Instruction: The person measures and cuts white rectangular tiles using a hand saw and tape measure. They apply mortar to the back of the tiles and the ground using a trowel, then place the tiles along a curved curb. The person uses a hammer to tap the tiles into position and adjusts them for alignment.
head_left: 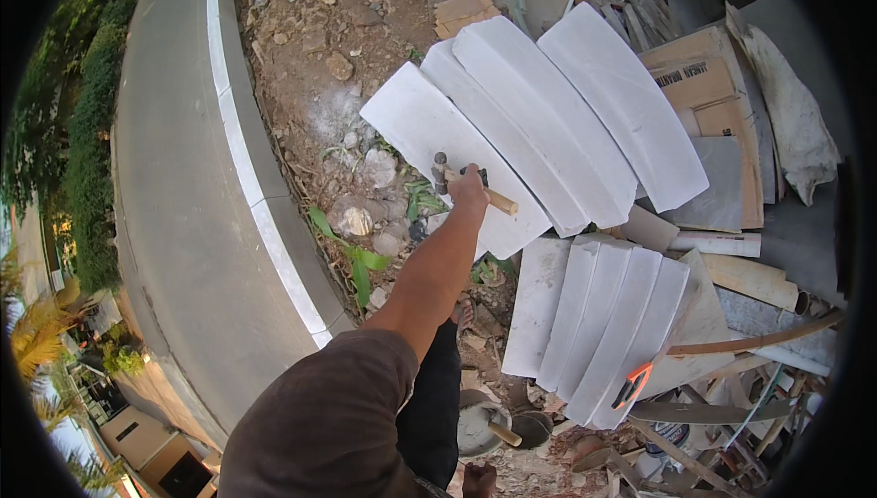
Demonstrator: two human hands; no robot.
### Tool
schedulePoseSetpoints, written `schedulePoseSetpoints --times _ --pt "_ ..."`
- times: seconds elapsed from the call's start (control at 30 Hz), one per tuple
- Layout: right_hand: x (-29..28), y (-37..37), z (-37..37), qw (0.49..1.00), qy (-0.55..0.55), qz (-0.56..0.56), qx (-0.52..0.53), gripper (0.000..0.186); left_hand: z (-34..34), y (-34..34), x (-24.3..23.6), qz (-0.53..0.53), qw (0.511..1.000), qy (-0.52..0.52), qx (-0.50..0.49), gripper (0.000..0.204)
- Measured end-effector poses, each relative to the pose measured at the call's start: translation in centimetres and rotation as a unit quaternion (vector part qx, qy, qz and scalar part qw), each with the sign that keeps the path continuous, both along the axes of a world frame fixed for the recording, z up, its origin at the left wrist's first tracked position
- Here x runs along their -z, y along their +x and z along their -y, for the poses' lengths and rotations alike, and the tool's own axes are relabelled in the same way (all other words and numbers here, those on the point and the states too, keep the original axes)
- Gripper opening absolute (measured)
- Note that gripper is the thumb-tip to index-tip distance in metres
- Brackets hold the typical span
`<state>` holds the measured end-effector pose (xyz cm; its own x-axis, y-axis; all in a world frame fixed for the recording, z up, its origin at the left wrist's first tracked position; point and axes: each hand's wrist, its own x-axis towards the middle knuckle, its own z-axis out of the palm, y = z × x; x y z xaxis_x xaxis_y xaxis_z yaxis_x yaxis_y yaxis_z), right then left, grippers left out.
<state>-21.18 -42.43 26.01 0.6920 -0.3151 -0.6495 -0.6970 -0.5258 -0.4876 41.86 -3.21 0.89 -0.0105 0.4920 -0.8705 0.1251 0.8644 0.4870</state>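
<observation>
My left arm stretches out over a pale, thick slab (416,119), the nearest of several overlapping ones to the road. Closed near its head end, my left hand (470,189) grips a hammer (501,203) with a metal head and a light wooden handle. A small dark object (483,174) shows beside the fingers; its kind is unclear. At the lower edge, my right hand (480,480) is curled and partly cut off, and what it may hold is hidden. Near it stands a bucket (474,443) of grey paste, with a wooden handle (504,434) sticking out.
More white slabs (585,315) lean in a row on the right, with an orange-and-black tool (632,385) on them. Cardboard (699,78), boards and scrap wood crowd the far right. Stones (379,169) and plants (352,247) lie between slabs and the road kerb (265,224).
</observation>
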Motion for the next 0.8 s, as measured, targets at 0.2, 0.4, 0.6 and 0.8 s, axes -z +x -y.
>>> schedulePoseSetpoints --times 0.2,0.4,0.6,0.8 --pt "4.4 5.2 4.3 0.949 0.116 -0.112 0.269 0.021 -4.0 -13.2 -11.6 0.093 0.977 -0.122 0.148 0.037" --pt "5.2 16.9 -0.1 0.936 0.145 -0.115 0.3 0.016 -17.3 -29.6 -20.7 0.034 0.97 -0.081 0.228 0.031" --pt "4.3 29.4 -5.4 0.943 0.167 -0.085 0.273 0.013 -25.8 -41.6 -23.1 0.11 0.98 -0.038 0.164 0.017" --pt "4.2 41.0 -12.9 0.966 0.153 -0.09 0.189 0.014 -30.0 -49.0 -22.7 0.109 0.991 -0.067 0.049 0.024"
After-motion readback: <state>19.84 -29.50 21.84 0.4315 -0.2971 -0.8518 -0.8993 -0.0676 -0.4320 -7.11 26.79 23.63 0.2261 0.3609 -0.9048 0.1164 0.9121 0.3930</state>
